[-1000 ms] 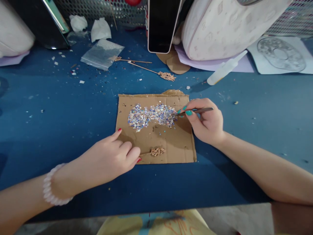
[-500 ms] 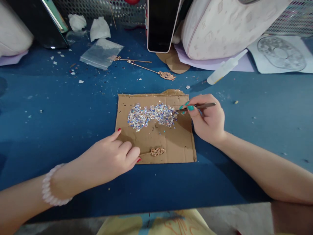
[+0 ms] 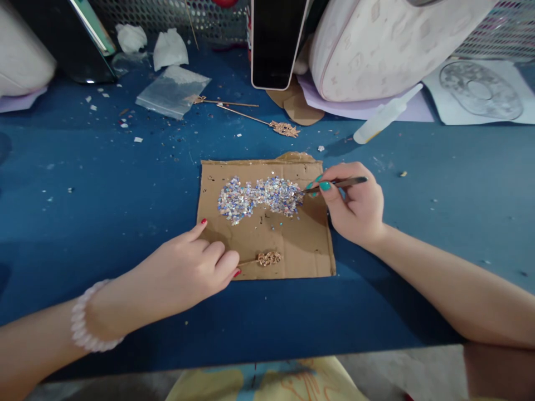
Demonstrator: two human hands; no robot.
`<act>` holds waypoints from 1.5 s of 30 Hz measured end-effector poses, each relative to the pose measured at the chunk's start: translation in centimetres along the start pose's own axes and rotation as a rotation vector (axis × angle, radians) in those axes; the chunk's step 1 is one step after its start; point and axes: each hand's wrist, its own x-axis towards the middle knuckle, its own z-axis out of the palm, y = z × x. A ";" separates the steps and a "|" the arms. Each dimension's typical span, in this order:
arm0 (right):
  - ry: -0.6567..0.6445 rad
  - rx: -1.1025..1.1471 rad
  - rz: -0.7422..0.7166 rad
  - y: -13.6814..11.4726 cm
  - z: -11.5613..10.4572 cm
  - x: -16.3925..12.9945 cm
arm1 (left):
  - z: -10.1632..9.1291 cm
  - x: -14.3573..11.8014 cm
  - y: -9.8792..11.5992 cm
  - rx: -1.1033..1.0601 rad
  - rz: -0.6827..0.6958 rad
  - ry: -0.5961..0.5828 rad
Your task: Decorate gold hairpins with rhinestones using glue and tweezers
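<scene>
A brown cardboard sheet (image 3: 305,245) lies on the blue table. On it sits a pile of small iridescent sequins (image 3: 259,197). My right hand (image 3: 355,206) pinches metal tweezers (image 3: 336,184), whose tip rests at the pile's right edge. My left hand (image 3: 188,273) grips the thin stick of a gold ornamental hairpin (image 3: 268,258), which lies on the cardboard's lower part.
Two more gold hairpins (image 3: 267,125) lie behind the cardboard. A clear plastic bag (image 3: 173,92), crumpled tissues (image 3: 169,49), a phone (image 3: 276,42), a white bag (image 3: 384,44), a glue bottle (image 3: 387,116) and a printed paper (image 3: 480,92) crowd the back. Small scraps dot the table's left.
My right hand with the tweezers lifted slightly away from the pile's right edge, then settled back to it. My left hand and the hairpin stayed still.
</scene>
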 end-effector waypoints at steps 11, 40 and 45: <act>-0.021 -0.013 0.006 0.0 0.1 0.1 | -0.1 0.1 0.0 0.014 0.003 0.002; -0.080 0.338 0.398 -0.4 0.4 0.1 | -0.4 0.2 0.7 -0.252 -0.190 0.147; -0.099 0.222 0.305 -0.2 0.4 0.5 | 0.5 -0.1 -1.1 -0.217 -0.212 0.241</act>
